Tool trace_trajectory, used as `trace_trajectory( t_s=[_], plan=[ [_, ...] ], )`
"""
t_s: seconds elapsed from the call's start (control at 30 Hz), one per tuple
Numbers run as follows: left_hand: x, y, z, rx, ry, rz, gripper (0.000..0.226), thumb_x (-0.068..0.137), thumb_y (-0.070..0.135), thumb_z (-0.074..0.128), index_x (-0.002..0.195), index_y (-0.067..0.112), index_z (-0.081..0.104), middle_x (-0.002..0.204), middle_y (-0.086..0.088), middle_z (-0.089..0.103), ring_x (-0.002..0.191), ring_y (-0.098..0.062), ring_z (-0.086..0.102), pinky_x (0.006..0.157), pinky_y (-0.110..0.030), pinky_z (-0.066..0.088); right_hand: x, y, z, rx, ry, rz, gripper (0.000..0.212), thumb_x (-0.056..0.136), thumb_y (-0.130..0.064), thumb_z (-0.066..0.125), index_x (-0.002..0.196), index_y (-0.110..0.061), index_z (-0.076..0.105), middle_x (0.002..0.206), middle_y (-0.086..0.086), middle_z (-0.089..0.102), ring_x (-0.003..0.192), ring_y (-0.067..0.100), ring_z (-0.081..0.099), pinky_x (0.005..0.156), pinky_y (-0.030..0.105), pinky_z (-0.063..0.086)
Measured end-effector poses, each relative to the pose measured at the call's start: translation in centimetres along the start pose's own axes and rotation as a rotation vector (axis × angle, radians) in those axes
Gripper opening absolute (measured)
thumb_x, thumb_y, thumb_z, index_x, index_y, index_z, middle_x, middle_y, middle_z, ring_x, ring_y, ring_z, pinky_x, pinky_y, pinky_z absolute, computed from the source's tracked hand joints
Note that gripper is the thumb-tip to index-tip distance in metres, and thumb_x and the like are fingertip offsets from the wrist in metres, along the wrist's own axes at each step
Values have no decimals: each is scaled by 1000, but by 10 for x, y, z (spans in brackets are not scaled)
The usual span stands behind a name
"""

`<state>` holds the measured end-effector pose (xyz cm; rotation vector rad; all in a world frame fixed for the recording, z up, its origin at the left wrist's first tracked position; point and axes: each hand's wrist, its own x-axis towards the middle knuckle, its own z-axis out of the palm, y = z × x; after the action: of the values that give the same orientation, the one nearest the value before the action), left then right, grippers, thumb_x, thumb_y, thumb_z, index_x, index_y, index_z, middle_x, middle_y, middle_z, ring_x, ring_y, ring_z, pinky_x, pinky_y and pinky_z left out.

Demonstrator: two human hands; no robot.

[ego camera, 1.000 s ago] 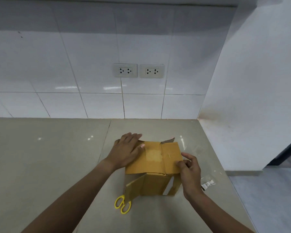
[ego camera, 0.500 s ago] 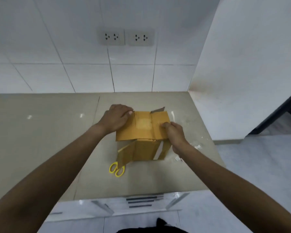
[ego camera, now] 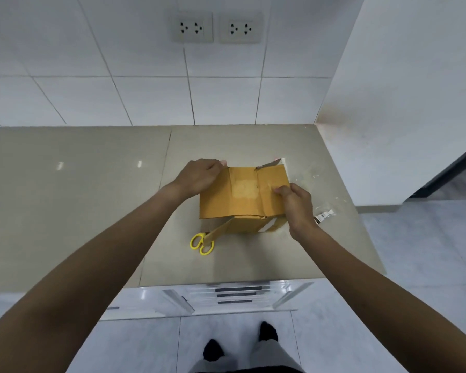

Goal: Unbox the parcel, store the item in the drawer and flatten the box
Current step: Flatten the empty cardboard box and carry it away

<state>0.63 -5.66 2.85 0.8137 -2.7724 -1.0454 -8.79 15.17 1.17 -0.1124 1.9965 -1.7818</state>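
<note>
A brown cardboard box [ego camera: 242, 195] stands on the beige countertop [ego camera: 92, 200], its near end flaps hanging open. My left hand [ego camera: 199, 177] grips the box's far left top corner. My right hand [ego camera: 296, 203] curls over the right edge of the top panel and holds it. A torn strip of tape sticks up at the box's far edge. The inside of the box is hidden from me.
Yellow-handled scissors [ego camera: 202, 242] lie at the box's near left corner, blades under a flap. A clear plastic scrap with a label [ego camera: 324, 216] lies to the right. White drawer fronts [ego camera: 237, 294] sit below the counter edge. Wall sockets [ego camera: 217, 28] are behind.
My view has tilted down and pulled back, showing the drawers and my feet. My left hand went from flat on top to gripping the far left corner; my right closed on the right edge.
</note>
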Motion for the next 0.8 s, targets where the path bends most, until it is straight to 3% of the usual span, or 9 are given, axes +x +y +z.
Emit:
trace_trajectory(
  t_s=[0.07, 0.17, 0.23, 0.3, 0.37, 0.5, 0.57, 0.67, 0.8],
  plan=[
    [-5, 3, 1, -20, -16, -15, 53, 101, 49, 27, 118, 17, 65, 124, -5, 62, 111, -26, 55, 87, -35, 39, -3, 4, -2, -3, 10, 4, 17, 85, -14, 60, 88, 3, 62, 83, 4, 57, 77, 19, 50, 65, 30, 39],
    [-11, 8, 5, -63, 14, -108, 48, 102, 45, 31, 132, 17, 55, 139, -5, 52, 125, -27, 48, 95, -37, 37, -6, 9, -6, -8, -13, 41, 8, 85, -16, 60, 81, -10, 60, 79, 1, 56, 78, 21, 50, 66, 31, 38],
    [-10, 10, 8, -201, -18, -277, 45, 100, 45, 37, 137, 20, 46, 143, -4, 45, 128, -31, 44, 92, -42, 39, -5, 7, -7, 2, -54, 84, 6, 87, -18, 58, 82, -15, 59, 80, -3, 57, 78, 20, 51, 73, 35, 41],
    [-10, 17, 9, -374, -32, -411, 44, 99, 45, 41, 135, 20, 45, 139, -6, 45, 124, -34, 45, 87, -47, 41, -3, 4, -9, 19, -82, 85, 11, 89, -17, 57, 93, -8, 60, 81, -4, 56, 81, 21, 51, 80, 41, 45],
    [-9, 24, 7, -415, 25, -388, 40, 99, 43, 43, 129, 17, 49, 136, -7, 47, 120, -32, 47, 90, -46, 41, 0, 0, -10, 61, -86, 51, 15, 88, -17, 58, 95, -4, 58, 81, -3, 54, 83, 22, 50, 80, 42, 44],
    [-8, 34, -3, -400, 170, -278, 33, 99, 40, 44, 121, 17, 54, 130, -2, 52, 111, -23, 48, 87, -38, 40, 3, -5, -10, 120, -103, -76, 12, 78, -24, 61, 76, -16, 52, 79, 0, 51, 80, 21, 47, 71, 37, 36],
    [-11, 40, -10, -373, 249, -220, 31, 99, 40, 44, 118, 19, 56, 122, 3, 54, 108, -20, 49, 85, -35, 38, 4, -8, -10, 139, -113, -160, 13, 84, -19, 60, 75, -13, 53, 75, -3, 52, 76, 16, 47, 69, 34, 37],
    [-21, 48, -14, -202, 365, -132, 32, 99, 44, 40, 117, 23, 56, 112, 7, 58, 100, -17, 53, 79, -31, 38, 10, -10, -11, 142, -169, -238, 17, 89, -14, 57, 73, -13, 53, 71, -10, 54, 70, 8, 49, 67, 28, 38],
    [-42, 30, -5, 424, 456, -26, 52, 89, 69, 27, 120, 38, 55, 94, -2, 67, 94, -29, 61, 78, -38, 44, 32, 1, -27, 237, -258, -104, 11, 76, -19, 62, 69, -16, 55, 80, 2, 56, 82, 21, 51, 69, 34, 38]
  ],
)
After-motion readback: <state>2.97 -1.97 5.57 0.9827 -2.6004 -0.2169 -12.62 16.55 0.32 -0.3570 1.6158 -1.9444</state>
